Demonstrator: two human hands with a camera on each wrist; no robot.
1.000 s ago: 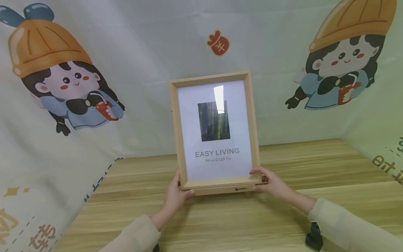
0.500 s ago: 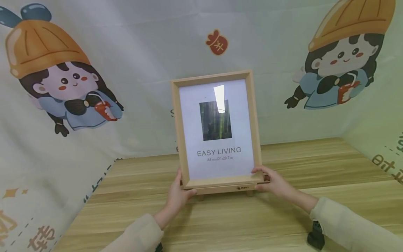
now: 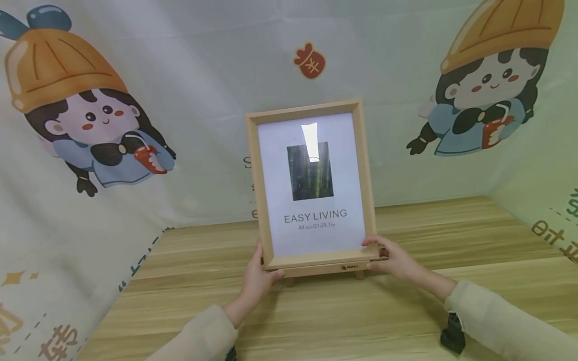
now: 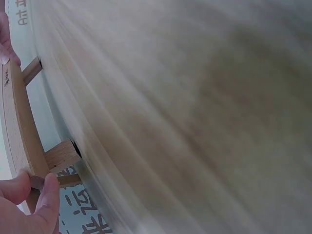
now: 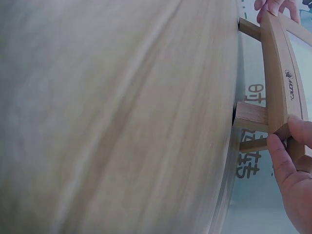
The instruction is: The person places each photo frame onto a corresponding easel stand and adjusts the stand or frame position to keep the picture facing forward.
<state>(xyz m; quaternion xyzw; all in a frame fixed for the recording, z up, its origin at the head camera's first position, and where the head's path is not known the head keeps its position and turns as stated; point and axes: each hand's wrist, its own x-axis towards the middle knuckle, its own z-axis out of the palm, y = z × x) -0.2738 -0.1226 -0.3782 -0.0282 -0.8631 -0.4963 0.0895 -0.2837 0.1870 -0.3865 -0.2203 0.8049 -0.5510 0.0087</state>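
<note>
A light-wood picture frame (image 3: 311, 185) holds a white sheet reading "EASY LIVING" under a dark green photo, glare across its glass. It leans upright on the ledge (image 3: 316, 269) of a small wooden easel. My left hand (image 3: 259, 276) grips the ledge's left end, thumb in front. At the other end, my right hand (image 3: 397, 259) pinches the ledge, its index finger against the frame's lower corner. Each wrist view shows thumb and fingertips round the ledge's end. The easel's short legs (image 5: 251, 114) meet the tabletop; most of its back is hidden behind the frame.
A wood-grain tabletop (image 3: 217, 240) runs back to a pale fabric backdrop (image 3: 203, 65) printed with cartoon figures and lettering, which also closes in both sides. A black device (image 3: 453, 333) hangs under the right sleeve.
Both hands have shifted the easel and frame slightly to the right and back, uncovering some backdrop lettering on the left. The head view has turned a little. Both grips stay the same.
</note>
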